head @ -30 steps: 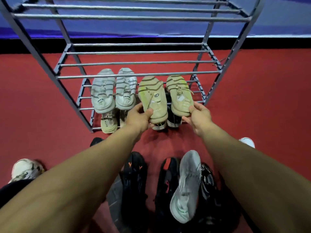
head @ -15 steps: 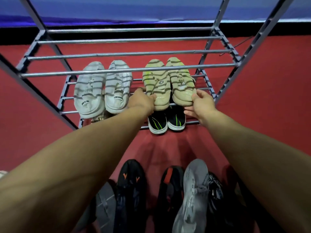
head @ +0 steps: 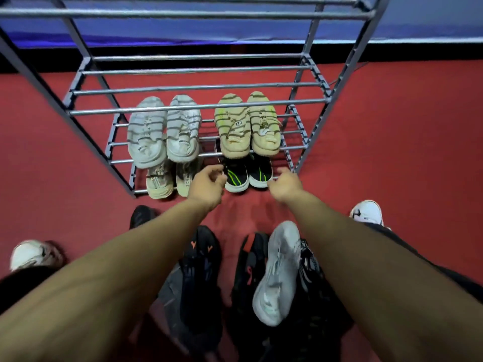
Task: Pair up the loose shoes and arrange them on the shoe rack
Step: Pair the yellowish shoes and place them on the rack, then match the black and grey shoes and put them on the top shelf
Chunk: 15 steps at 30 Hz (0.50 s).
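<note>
Grey metal bars form the shoe rack (head: 312,84), which stands on the red floor (head: 407,142) against the wall. On the second tier from the bottom, the white pair (head: 164,131) sits at the left and the beige pair (head: 248,126) at the right, each pair side by side with heels toward me. On the bottom tier, a tan pair (head: 170,178) lies under the white pair, and the black pair with green stripes (head: 248,175) lies under the beige pair. My left hand (head: 207,185) hovers just in front of the bottom tier, between the tan and black pairs, fingers loosely curled, holding nothing. My right hand (head: 285,185) hovers near the right black shoe, fingers likewise loosely curled and empty; whether a fingertip touches that shoe, I cannot tell. Loose shoes remain on the floor between my forearms: a grey shoe (head: 279,273) resting on top of dark shoes (head: 198,278).
</note>
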Motion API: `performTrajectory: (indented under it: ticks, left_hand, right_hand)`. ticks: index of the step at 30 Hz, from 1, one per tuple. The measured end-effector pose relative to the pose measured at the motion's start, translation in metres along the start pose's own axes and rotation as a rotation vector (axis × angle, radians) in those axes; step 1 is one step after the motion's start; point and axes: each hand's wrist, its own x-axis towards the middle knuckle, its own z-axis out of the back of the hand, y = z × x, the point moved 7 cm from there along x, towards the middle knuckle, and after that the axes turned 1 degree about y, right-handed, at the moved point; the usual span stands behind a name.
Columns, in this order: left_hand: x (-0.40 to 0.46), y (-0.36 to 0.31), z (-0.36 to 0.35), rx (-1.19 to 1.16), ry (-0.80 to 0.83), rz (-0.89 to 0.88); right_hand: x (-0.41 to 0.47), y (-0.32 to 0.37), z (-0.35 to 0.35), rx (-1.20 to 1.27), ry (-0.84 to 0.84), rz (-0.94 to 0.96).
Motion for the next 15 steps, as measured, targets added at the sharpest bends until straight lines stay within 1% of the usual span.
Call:
performTrajectory:
  ticks: [1,3,5,7,10,13,15]
  left_hand:
    - [-0.018,0.004,0.000,-0.043,0.006,0.023]
    - [-0.052,0.020,-0.005,-0.088,0.028,0.073]
    - [-0.083,0.044,-0.012,-0.061,0.069,0.080]
    - [-0.109,0.068,-0.022,-0.068,0.097,0.105]
    - [-0.149,0.087,-0.032,-0.104,0.097,0.154]
    - [-0.180,0.106,-0.042,-0.142,0.102,0.237]
    - [-0.194,0.115,-0.045,-0.147,0.106,0.257]
  right_hand:
    - [-0.017,-0.012,-0.008,-0.024,0.034,-0.030]
    - [-0.052,-0.042,-0.026,0.005,0.089,-0.142]
    - [-0.091,-0.070,-0.040,-0.002,0.098,-0.229]
    - [-0.128,-0.094,-0.052,-0.043,0.072,-0.304]
    - [-0.176,-0.128,-0.076,-0.045,0.087,-0.423]
    - [-0.210,-0.150,-0.104,0.119,0.176,-0.479]
    - [-0.223,-0.155,-0.103,0.229,0.151,-0.471]
